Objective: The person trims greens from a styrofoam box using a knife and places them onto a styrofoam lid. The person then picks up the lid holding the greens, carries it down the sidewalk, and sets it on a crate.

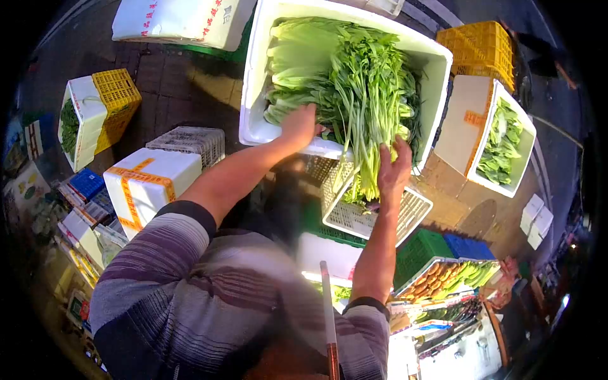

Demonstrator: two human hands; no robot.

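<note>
A white foam box (437, 107) holds leafy green vegetables. Pale, broad-leaved heads (297, 54) fill its left side. Over them lies a long bunch of leafy greens (373, 95), its stems hanging past the near rim. My left hand (299, 130) reaches over that rim at the left of the bunch, its fingers partly hidden against the greens. At the right of the hanging stems is my right hand (394, 166), fingers apart and touching or very close to them. Below the stems stands a cream plastic crate (405, 215), with something small and purple near the stem ends.
Closed foam boxes (152, 180) and a grey crate (196, 142) stand at left. To the right are a yellow crate (478, 47) and a foam box of greens (500, 142). Lower right, a tray of orange-brown and green produce (443, 278) sits near green and blue crates.
</note>
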